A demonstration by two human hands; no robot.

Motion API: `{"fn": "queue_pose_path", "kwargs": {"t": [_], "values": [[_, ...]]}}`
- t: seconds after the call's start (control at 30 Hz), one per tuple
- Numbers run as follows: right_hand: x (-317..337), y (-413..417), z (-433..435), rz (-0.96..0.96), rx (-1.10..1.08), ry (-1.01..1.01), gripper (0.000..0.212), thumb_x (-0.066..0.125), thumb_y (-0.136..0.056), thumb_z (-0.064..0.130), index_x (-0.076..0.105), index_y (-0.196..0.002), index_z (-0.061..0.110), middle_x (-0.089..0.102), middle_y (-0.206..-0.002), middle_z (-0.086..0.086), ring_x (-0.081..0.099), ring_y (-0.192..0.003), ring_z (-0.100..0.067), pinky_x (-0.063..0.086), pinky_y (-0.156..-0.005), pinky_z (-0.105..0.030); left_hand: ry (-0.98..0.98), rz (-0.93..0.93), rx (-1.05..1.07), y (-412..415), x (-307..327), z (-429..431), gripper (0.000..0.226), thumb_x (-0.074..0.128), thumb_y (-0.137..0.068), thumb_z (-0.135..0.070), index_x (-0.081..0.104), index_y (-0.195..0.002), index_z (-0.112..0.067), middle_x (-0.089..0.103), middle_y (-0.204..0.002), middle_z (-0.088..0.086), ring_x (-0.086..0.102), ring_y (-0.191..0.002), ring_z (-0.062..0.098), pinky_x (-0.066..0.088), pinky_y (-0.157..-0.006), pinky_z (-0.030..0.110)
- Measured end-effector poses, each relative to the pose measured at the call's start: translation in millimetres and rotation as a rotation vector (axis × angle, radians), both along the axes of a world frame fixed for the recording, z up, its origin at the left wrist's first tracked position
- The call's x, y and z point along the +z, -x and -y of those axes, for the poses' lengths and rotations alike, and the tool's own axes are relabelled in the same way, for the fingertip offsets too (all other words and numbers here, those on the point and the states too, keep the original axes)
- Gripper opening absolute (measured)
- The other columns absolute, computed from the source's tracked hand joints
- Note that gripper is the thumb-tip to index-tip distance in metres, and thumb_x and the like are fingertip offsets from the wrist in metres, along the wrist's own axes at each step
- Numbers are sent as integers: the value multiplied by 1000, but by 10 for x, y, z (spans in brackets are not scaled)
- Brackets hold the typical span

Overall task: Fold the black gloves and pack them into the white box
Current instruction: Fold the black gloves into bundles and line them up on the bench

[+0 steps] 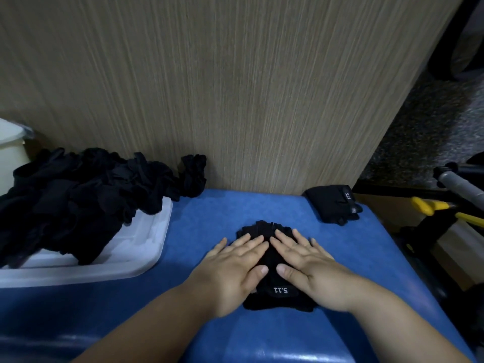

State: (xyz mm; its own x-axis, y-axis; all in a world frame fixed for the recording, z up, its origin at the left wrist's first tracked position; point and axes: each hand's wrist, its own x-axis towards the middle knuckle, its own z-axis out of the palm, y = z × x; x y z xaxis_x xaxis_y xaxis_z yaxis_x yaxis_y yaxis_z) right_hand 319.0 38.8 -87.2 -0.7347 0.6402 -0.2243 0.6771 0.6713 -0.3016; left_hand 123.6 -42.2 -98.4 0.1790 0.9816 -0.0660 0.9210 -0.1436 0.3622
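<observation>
Both hands are down flat, fingers straight and spread; the left hand [235,265] and the right hand [311,265] lie side by side, thumbs nearly meeting, pressing on one black glove [272,254] and gripping nothing; that glove lies in the middle of the blue desk [209,218], its fingers poking out at 12 o'clock past the fingertips, its cuff with a white "5.11" mark showing between the wrists at 6 o'clock; over at 9 o'clock sits the white box [138,247], shallow, with a big heap of black gloves [73,200] piled on its far part and spilling past its rim; at 11 o'clock a loose glove [193,176] leans against the wooden panel [235,87] behind the desk; at 2 o'clock a second black glove [332,205] lies alone near the desk's back corner, well apart from the hands; off the desk at 3 o'clock, a yellow-handled tool [429,205].
</observation>
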Motion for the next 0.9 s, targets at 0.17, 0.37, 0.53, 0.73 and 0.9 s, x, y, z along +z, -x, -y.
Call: {"fn": "queue_pose_path", "kwargs": {"t": [0.17,0.37,0.53,0.73,0.9], "values": [[26,-96,-56,32,-34,10,53,19,-102,46,-4,-149,43,-16,-151,30,-28,-139,-2,-16,-116,-30,-2,-30,12,96,-6,27,52,16,-101,-48,5,-151,-39,-2,-156,-26,-13,-140,-9,-13,-118,32],[21,-332,-227,-103,-117,-110,55,46,-99,26,23,-148,38,2,-156,23,-12,-145,-4,4,-121,-33,-49,34,-4,282,52,98,53,37,-102,-28,15,-149,-40,3,-153,-30,-7,-141,-9,-4,-120,30],[117,-433,-233,-318,-48,-88,70,73,-73,5,48,-114,56,40,-128,32,33,-130,3,18,-103,-3,-166,222,-39,309,82,128,72,57,-85,-4,35,-135,-52,23,-140,-42,8,-132,-21,7,-108,5],[77,-322,-147,-340,-5,46,61,71,-70,6,60,-116,45,47,-111,22,44,-112,4,30,-98,-8,21,345,-25,281,48,36,70,53,-84,0,44,-125,-56,39,-129,-37,29,-127,-16,19,-101,-1],[83,-290,-128,-278,-3,64,64,77,-73,12,56,-127,39,43,-116,23,40,-116,5,26,-99,-4,-17,343,-16,265,69,21,61,62,-85,-7,46,-123,-51,37,-122,-39,27,-122,-19,18,-96,-4]]}}
